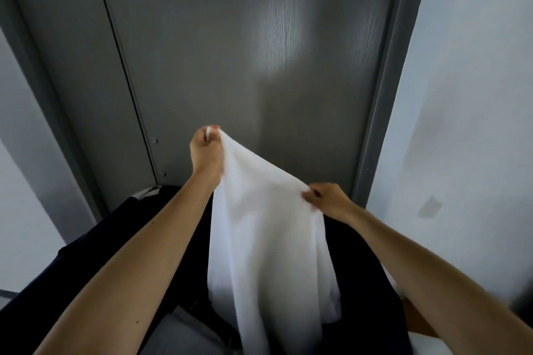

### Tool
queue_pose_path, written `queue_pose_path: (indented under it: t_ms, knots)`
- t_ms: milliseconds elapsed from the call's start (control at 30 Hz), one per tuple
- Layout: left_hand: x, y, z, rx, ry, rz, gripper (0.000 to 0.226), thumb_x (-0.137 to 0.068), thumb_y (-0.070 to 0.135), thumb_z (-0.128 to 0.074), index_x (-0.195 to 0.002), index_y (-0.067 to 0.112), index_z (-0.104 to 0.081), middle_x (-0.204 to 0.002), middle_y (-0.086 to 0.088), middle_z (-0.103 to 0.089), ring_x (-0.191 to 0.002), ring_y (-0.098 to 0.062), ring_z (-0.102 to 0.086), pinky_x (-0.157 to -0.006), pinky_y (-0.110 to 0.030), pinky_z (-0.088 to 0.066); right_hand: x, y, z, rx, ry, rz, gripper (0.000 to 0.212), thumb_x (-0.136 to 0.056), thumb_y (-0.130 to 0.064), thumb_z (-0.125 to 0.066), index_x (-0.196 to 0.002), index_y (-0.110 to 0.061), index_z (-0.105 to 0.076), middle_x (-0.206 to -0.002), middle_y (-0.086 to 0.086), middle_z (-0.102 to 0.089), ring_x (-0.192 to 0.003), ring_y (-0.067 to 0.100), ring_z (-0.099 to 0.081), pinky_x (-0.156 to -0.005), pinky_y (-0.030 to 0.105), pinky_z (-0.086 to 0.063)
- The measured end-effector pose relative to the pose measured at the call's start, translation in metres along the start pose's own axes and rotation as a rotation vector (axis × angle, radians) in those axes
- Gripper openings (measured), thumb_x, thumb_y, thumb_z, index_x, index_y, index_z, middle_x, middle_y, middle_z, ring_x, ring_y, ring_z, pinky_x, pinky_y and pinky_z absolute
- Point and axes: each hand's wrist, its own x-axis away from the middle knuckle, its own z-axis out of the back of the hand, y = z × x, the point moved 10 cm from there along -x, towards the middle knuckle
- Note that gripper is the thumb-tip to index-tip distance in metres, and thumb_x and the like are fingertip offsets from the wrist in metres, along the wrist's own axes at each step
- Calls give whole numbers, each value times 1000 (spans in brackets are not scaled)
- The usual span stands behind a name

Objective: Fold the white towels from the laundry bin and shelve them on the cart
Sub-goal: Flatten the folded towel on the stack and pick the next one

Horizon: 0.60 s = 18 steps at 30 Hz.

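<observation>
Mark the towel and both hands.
towel (268,239): head view, middle of the hanging cloth.
left hand (206,151): head view, middle of the hand.
right hand (328,199): head view, middle of the hand.

Arms outstretched, left hand (206,150) high, right hand (326,199) lower, both hands pinching the towel (268,239).

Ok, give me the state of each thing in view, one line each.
white towel: unfolded, held up, hanging down.
left hand: raised, grips the towel's top corner.
right hand: lower, pinches the towel's edge.
laundry bin: dark, beneath the towel, contents unclear.
grey door: shut.
</observation>
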Motion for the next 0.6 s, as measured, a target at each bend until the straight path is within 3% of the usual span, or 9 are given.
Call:
queue_pose_path:
  t_ms: [67, 133, 233, 300, 400, 433, 500, 600]
  knots:
    - [6, -13, -1, -276, -86, -36, 19, -95, 15, -41, -100, 14, -59, -87, -3, -58, -88, -28, -56, -71, -32, -45, -4, -2, 12, 24, 28, 4, 35, -96, -21, -50, -62, -16, -45, -65, -2, -48, -74, 14, -46, -57, 23, -28]
    - [22, -24, -13, -479, -250, -86, 20, -92, 27, -56, -108, 15, -59, -97, 1, -57, -98, -26, -57, -75, -28, -40, -8, -16, 18, 91, 15, 64, 30, -97, -17, -47, -68, -12, -53, -72, 1, -55, -79, 16, -49, -63, 22, -27]
    - [65, -36, -58, -694, -648, -168, 70, -74, 41, -76, -135, 23, -45, -117, 6, -54, -111, -13, -52, -85, -19, -35, -14, -53, 16, 196, -19, 232, 23, -96, -10, -45, -89, 4, -62, -93, 15, -63, -91, 25, -56, -72, 21, -31]
    - [86, -51, -80, -828, -799, -198, 80, -74, 45, -75, -141, 25, -38, -128, 5, -54, -119, -15, -51, -93, -23, -38, -13, -80, 10, 206, -47, 337, 22, -95, -6, -45, -98, 4, -64, -95, 12, -62, -90, 22, -55, -76, 18, -33]
    - [89, -50, -80, -768, -715, -195, 26, -89, 29, -58, -113, 18, -62, -94, 3, -65, -96, -20, -61, -72, -20, -42, -10, -96, 8, 133, -30, 388, 20, -94, -9, -48, -98, 0, -65, -91, 8, -61, -86, 19, -54, -73, 16, -34]
    - [87, -43, -78, -694, -669, -211, 18, -91, 23, -54, -103, 18, -66, -81, 7, -63, -84, -17, -61, -64, -16, -40, -9, -93, 12, 82, 0, 373, 19, -94, -13, -51, -95, 0, -65, -88, 8, -60, -82, 18, -54, -70, 15, -35]
    - [81, -30, -71, -512, -562, -220, 19, -90, 14, -51, -90, 22, -67, -68, 14, -56, -67, -8, -54, -54, -8, -37, -5, -78, 18, -55, 58, 283, 22, -92, -23, -57, -83, -5, -64, -76, 4, -57, -70, 11, -50, -62, 15, -34]
    - [68, -13, -61, -185, -371, -147, 18, -80, 16, -48, -76, 27, -62, -69, 15, -59, -63, 3, -54, -56, -7, -40, 4, -49, 6, -225, -8, 97, 35, -92, -33, -57, -60, -19, -50, -60, -10, -45, -54, 0, -39, -55, 17, -32]
